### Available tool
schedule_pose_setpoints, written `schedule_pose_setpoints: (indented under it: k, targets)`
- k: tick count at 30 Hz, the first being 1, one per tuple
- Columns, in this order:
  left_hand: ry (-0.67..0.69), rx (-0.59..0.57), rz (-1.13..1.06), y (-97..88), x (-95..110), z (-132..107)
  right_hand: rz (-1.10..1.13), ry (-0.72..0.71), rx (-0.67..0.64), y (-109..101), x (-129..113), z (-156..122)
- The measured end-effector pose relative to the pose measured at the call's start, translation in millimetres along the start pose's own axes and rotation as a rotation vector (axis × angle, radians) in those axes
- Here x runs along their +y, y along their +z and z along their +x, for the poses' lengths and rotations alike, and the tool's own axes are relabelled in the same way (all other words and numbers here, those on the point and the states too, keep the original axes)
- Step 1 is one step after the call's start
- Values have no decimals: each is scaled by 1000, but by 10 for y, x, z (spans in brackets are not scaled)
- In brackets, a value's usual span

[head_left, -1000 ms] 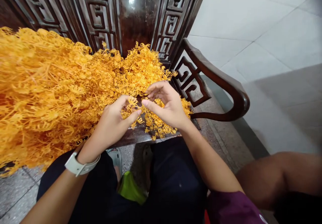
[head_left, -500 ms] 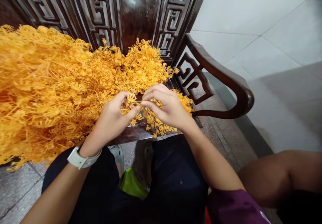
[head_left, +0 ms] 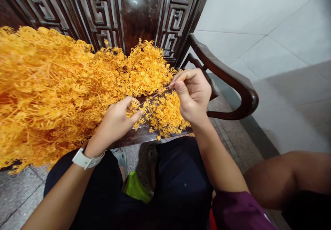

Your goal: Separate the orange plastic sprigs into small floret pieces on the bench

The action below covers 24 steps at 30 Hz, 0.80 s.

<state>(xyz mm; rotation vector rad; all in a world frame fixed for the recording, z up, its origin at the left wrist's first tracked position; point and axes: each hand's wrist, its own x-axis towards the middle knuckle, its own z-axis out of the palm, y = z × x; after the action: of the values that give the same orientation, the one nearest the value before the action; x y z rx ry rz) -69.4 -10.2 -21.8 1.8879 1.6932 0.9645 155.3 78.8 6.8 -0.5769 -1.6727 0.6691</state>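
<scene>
In the head view, the right hand (head_left: 193, 95) is almost closed, and its thumb and fingers pinch a thin stem (head_left: 157, 95) of the orange sprigs (head_left: 64, 85); the fingers partly hide this pinch. The left hand (head_left: 113, 125) is half open and its fingers curl on the sprigs, but I cannot tell if it grips them. The sprigs lie in a big bunch on the dark carved wooden bench seat (head_left: 147, 137).
</scene>
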Motion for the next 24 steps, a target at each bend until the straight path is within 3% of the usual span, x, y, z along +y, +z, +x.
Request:
schedule_pose_setpoints:
  k: [8, 11, 14, 16, 19, 22, 24]
  targets:
    - [12, -1, 42, 8, -22, 16, 47, -23, 147, -141, 329, 72]
    - [-13, -32, 100, -32, 10, 32, 30, -19, 170, -234, 276, 94]
    - [-53, -86, 182, -79, 42, 44, -54, 1, 130, -475, 112, 163]
    - [-70, -105, 218, -93, 41, 51, -116, 21, 78, -784, 81, 291]
    - [-87, -138, 240, -84, -2, 64, -223, 69, 115, -1504, 245, 645]
    - [-79, -149, 242, -60, -64, 86, -477, 234, 459, -2310, 463, 1012]
    - [-74, -133, 238, -48, -95, 102, -735, 395, 638, -2683, 518, 1113]
